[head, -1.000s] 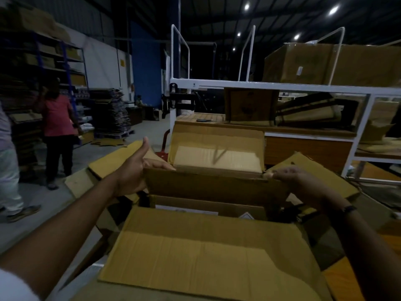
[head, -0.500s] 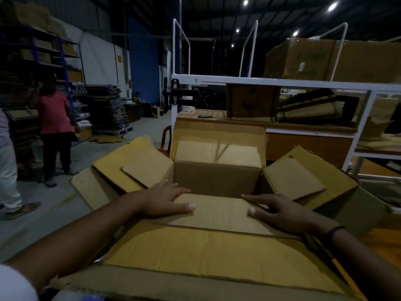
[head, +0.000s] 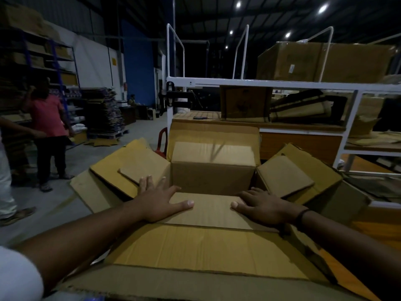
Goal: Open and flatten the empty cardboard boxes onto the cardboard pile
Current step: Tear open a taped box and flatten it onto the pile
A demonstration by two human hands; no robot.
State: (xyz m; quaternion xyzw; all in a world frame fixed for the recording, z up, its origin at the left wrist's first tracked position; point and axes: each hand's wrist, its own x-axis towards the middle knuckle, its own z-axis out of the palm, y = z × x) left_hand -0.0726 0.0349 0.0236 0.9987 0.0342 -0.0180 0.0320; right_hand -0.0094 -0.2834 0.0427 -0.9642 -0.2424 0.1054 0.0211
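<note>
A: Head view, box [head: 213, 180]?
B: Open, flaps out, near the white rack [head: 260, 83]; flattened cardboard [head: 86, 189] at its left.
A: Grips?
B: Left grip [head: 160, 200] and right grip [head: 262, 205] spread flat, pressing the near flap [head: 212, 211].

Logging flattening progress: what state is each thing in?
cardboard box: open, upright, not flattened.
near flap: pressed under both hands.
far flap: raised.
left flap: spread outward.
right flap: spread outward.
left hand: flat, fingers spread, pressing.
right hand: flat, pressing.
</note>
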